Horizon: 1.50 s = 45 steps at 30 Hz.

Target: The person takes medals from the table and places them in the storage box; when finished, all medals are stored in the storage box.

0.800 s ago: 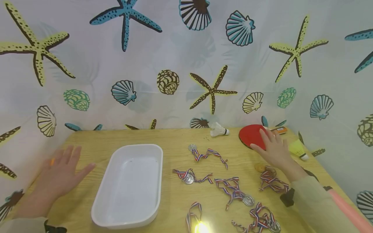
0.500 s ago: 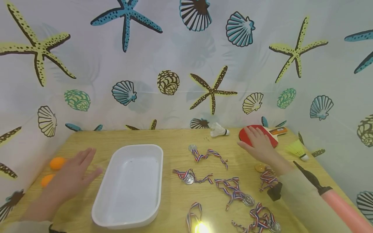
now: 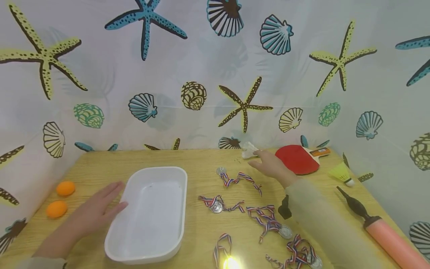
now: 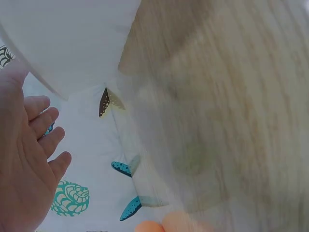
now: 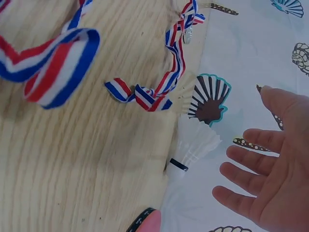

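My left hand (image 3: 95,213) is at the left side of a white plastic tub (image 3: 112,239), fingers extended. Its thumb overlaps the rim in the head view; whether it touches, I cannot tell. The left wrist view shows the same hand (image 4: 29,150) with nothing in its palm. My right hand (image 3: 272,168) reaches over the table toward a white shuttlecock (image 3: 248,150), partly covering it. In the right wrist view the hand (image 5: 275,169) has spread, slightly bent fingers, apart from the shuttlecock (image 5: 193,147). A silver medal (image 3: 221,171) on a striped ribbon lies nearby.
Several ribboned medals (image 3: 217,206) lie across the table's middle and front. At right are a red table tennis paddle (image 3: 297,160), a yellow shuttlecock (image 3: 341,173) and a pink hand pump (image 3: 393,239). Two orange balls (image 3: 57,209) sit at left. A patterned cloth (image 3: 201,127) hangs behind.
My right hand has moved left from above the paddle to the white shuttlecock, uncovering the paddle. The left hand has moved right toward the tub, exposing both orange balls.
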Motion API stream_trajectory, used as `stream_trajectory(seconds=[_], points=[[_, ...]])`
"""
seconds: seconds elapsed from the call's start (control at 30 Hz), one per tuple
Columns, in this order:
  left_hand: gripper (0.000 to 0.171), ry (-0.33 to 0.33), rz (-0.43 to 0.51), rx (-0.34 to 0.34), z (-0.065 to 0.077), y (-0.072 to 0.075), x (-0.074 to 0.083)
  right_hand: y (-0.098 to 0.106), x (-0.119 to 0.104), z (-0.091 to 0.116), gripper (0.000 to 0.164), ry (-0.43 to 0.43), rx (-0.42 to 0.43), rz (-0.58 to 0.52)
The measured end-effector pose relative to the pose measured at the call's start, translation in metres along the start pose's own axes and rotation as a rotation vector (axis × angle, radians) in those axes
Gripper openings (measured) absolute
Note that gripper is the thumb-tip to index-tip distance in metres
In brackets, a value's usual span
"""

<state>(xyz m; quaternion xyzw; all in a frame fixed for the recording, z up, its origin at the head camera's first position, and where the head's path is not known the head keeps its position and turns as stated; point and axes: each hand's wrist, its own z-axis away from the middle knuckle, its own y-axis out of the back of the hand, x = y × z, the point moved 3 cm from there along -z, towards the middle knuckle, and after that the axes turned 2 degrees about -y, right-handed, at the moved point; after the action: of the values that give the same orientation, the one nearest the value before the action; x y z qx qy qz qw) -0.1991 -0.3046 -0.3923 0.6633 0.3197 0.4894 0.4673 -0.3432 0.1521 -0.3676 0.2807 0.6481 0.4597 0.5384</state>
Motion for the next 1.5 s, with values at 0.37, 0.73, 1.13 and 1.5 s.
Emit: stream_trajectory(seconds=[0.37, 0.73, 1.13, 1.5], points=[[0.065, -0.01, -0.039, -0.006, 0.003, -0.01, 0.0, -0.037, -0.024, -0.029, 0.042, 0.023, 0.003, -0.045], [0.059, -0.023, -0.089, -0.007, 0.002, -0.009, 0.006, -0.065, -0.047, -0.041, 0.036, -0.025, -0.009, -0.039], [0.059, -0.024, -0.111, -0.008, 0.002, -0.009, 0.006, -0.092, -0.05, -0.046, 0.026, -0.051, -0.062, 0.089], [0.059, 0.018, -0.114, -0.031, 0.002, -0.007, 0.007, -0.091, -0.051, -0.042, 0.036, -0.069, -0.103, -0.125]])
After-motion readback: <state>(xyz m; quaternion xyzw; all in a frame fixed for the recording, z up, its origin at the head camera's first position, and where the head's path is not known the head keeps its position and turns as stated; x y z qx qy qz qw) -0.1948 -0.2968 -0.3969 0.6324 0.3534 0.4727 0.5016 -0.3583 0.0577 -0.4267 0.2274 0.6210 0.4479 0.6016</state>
